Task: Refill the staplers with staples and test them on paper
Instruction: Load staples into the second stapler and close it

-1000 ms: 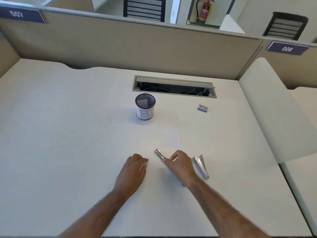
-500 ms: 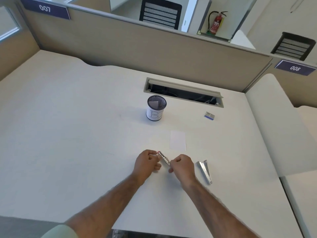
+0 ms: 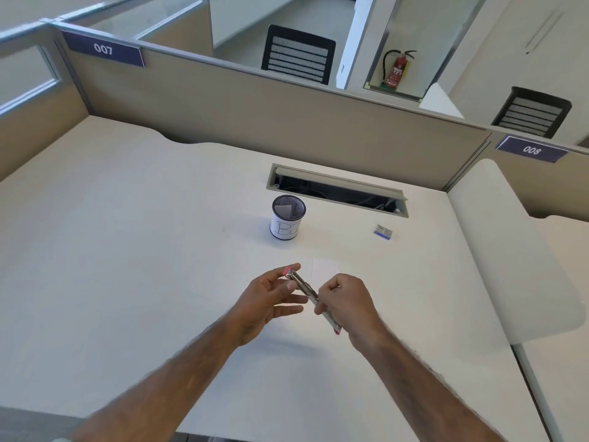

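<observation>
While prising the stapler [image 3: 314, 298] open for a refill, best to keep the left hand [image 3: 271, 298] loose at the far, red-tipped end and work with thumb and forefinger only, fingers spread rather than clamped, touching the tip lightly. Better to let the right hand [image 3: 347, 306] do the real gripping, curled shut round the near half of the metal body, steadying it above the counter [image 3: 127, 266] and well in front of the chest. Worth tilting the open channel upward before reaching for staples, so a strip slides in without spilling. Cannot tell whether the magazine is already exposed or how full; too small and blurred to judge.

Slim, silvery and long, held on a slant from upper left to lower right, with red showing at both ends. Lifted clear of the counter, between the two hands. Just beyond, a faint slip of white paper [image 3: 325, 269] lying flat, ready for the test. Farther back, a mesh cup [image 3: 287, 217], and off to the right a small box [image 3: 383, 232], probably staples, well apart from both hands
</observation>
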`<state>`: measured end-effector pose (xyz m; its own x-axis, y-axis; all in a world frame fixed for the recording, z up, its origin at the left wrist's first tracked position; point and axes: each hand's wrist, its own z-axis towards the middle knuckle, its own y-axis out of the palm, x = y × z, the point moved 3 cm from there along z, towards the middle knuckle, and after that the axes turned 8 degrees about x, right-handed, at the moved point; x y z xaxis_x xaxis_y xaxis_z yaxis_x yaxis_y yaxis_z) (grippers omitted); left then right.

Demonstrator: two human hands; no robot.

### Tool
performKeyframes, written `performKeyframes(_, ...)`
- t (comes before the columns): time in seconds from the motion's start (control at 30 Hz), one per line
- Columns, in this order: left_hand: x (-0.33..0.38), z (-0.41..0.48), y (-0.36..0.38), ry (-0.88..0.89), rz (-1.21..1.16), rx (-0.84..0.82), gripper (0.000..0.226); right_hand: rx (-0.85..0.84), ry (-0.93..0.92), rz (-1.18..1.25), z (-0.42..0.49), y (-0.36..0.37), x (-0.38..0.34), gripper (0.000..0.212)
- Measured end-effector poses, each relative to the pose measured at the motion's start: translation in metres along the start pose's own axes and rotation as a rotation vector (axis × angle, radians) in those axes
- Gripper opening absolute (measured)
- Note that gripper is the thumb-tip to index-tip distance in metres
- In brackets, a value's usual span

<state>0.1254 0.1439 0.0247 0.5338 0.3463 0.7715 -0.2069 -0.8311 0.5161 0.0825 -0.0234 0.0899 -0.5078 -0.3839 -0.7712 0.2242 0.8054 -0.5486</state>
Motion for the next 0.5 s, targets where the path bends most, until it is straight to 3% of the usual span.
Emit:
performKeyframes(0.23, 0.023, -0.003, 0.016, 0.058, -0.02, -0.016, 0.026, -0.04, -0.039, 0.041, -0.01, -0.024, -0.024, 0.011)
performKeyframes(0.37, 0.024, 0.002, 0.02, 0.081, -0.083, 0.024, 0.027, 0.026, 0.05, 0.132, -0.006, -0.048, -0.023, 0.037)
performKeyframes(0.5, 0.024, 0.005, 0.022, 0.101, -0.139, 0.057, 0.03, 0.046, 0.094, 0.09, -0.001, -0.07, -0.016, 0.014)
